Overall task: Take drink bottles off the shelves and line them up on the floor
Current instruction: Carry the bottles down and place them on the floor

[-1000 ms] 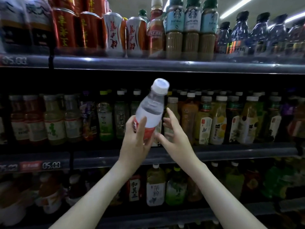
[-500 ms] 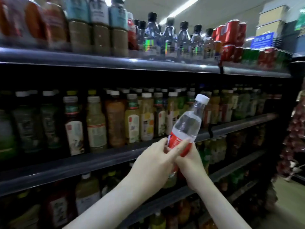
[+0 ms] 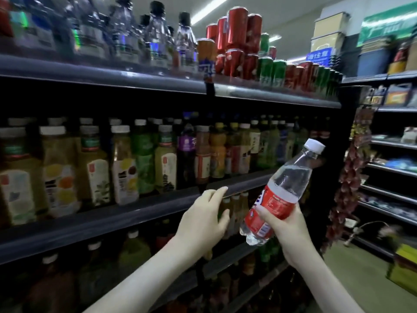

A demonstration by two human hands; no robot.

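A clear water bottle (image 3: 284,186) with a red label and a white cap is tilted up to the right in front of the shelves. My right hand (image 3: 285,227) is closed around its lower half. Just left of the bottle, my left hand (image 3: 204,222) has its fingers apart, holds nothing and does not touch the bottle. Behind both hands runs the middle shelf (image 3: 101,220), packed with upright tea and juice bottles (image 3: 123,163). A strip of green floor (image 3: 352,272) shows at the lower right.
The top shelf (image 3: 270,94) carries clear dark-capped bottles (image 3: 158,39) and stacked red and green cans (image 3: 246,57). More bottles stand on the lower shelf (image 3: 133,247). A second shelving unit (image 3: 392,168) and a yellow-green box (image 3: 404,269) border the aisle on the right.
The view has swung right along the aisle. My left hand has let go of the water bottle and drawn left; my right hand now holds it alone, farther right.
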